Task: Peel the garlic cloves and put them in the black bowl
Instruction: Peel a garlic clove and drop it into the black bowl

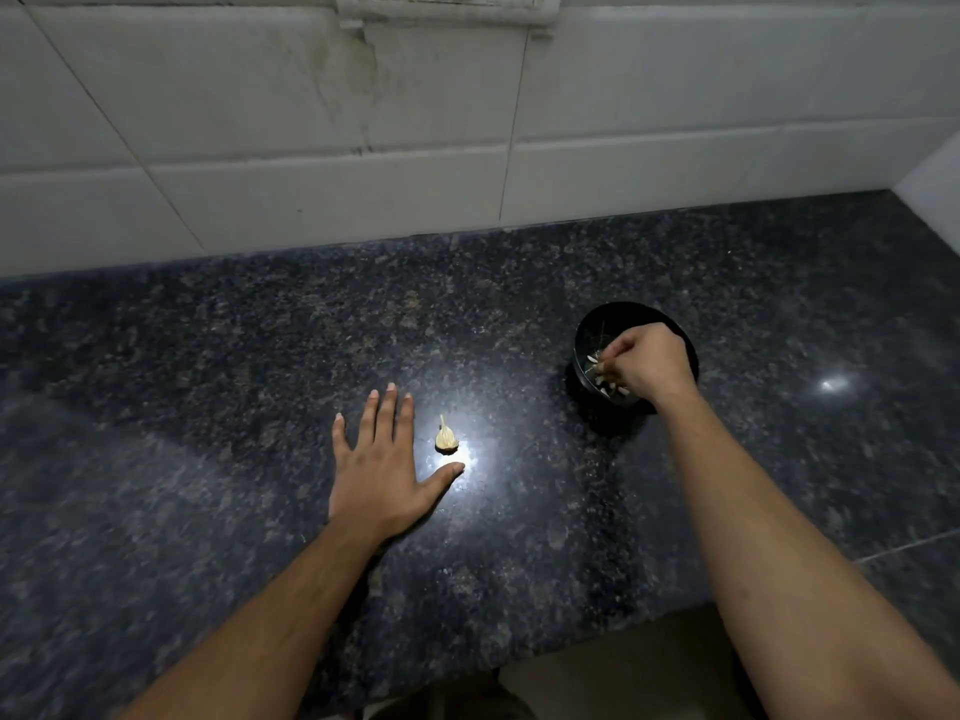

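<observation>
A black bowl [589,330] stands on the dark granite counter at the right, with several pale garlic pieces [608,389] inside. My right hand [649,363] hovers over the bowl with its fingers curled; whether the fingertips pinch a pale piece at the bowl's middle is unclear. A small garlic remnant with a dry stem [445,436] lies on the counter in a bright light spot. My left hand [382,467] lies flat, fingers spread, just left of that remnant, thumb stretched below it without touching.
The granite counter [208,381] runs from a white tiled wall [311,122] at the back to its front edge near me. A side wall closes the far right corner. A switch plate sits high on the wall.
</observation>
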